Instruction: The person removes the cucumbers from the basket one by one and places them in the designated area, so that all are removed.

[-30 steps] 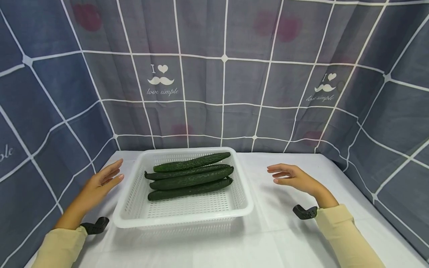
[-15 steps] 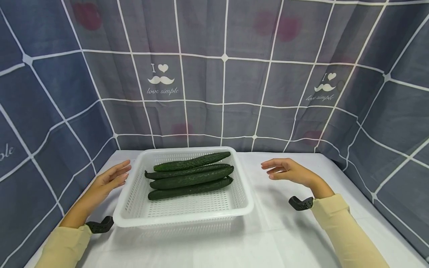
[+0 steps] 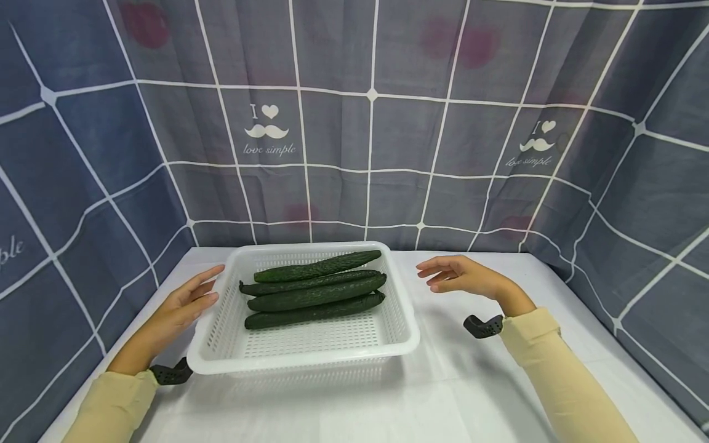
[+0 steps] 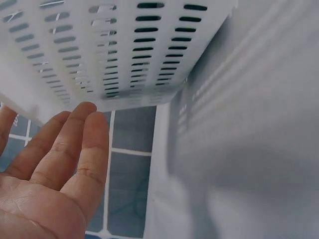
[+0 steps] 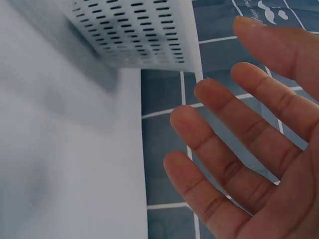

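On the bench (image 3: 332, 412) I have one basket (image 3: 310, 359) with four cucumbers (image 3: 317, 293) inside, my left grip (image 3: 180, 309) unclenched at its left rim, contact unclear, my right grip (image 3: 471, 277) unclenched, empty, apart from it; uneven pushing could, I judge, skid it and roll the cucumbers.

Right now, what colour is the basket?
White; the basket shows best in the head view.

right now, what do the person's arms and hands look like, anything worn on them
The left sleeve and right sleeve are plain pale yellow with folded-looking cuffs. A bent black device juts inward at each wrist: left device, right device. The left hand and right hand wear no gloves; no cables show.
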A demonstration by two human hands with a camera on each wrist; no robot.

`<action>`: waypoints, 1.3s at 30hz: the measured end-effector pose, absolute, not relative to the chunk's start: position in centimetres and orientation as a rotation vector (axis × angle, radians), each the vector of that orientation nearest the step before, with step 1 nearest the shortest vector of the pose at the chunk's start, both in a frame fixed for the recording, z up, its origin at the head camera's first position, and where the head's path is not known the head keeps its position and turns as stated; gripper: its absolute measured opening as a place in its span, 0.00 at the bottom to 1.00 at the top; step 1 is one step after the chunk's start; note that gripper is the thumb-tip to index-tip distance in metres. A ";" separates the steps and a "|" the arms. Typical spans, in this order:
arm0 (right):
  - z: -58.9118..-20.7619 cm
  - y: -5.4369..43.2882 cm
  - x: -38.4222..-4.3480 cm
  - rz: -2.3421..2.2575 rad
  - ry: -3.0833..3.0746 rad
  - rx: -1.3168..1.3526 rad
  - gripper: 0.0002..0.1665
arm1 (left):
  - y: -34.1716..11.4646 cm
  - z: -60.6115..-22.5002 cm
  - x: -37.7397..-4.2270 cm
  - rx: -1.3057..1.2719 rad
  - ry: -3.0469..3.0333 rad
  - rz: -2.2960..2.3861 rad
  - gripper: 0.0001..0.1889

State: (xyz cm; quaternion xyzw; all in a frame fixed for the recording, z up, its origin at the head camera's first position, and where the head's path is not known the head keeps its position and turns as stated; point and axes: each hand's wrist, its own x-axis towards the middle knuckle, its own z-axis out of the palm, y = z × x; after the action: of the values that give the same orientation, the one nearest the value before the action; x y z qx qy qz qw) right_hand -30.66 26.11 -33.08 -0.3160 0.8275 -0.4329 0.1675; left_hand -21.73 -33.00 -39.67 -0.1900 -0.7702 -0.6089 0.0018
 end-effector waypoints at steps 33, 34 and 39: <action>-30.0 20.2 -32.0 -1.298 2.214 -0.999 0.35 | -32.4 -41.4 -22.2 -0.692 -2.308 -2.100 0.34; -30.0 20.0 -32.0 -1.302 2.213 -0.994 0.34 | -32.4 -41.4 -22.3 -0.694 -2.304 -2.101 0.35; -29.9 19.1 -32.2 -1.329 2.178 -0.998 0.34 | -32.4 -41.6 -22.4 -0.681 -2.287 -2.110 0.35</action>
State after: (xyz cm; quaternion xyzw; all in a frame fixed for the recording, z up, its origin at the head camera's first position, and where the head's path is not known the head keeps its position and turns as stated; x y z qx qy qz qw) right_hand -32.25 19.06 -29.85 -0.3570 0.7790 -0.4753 0.1995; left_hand -22.42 -32.40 -41.60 -0.2137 -0.7178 -0.6623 -0.0221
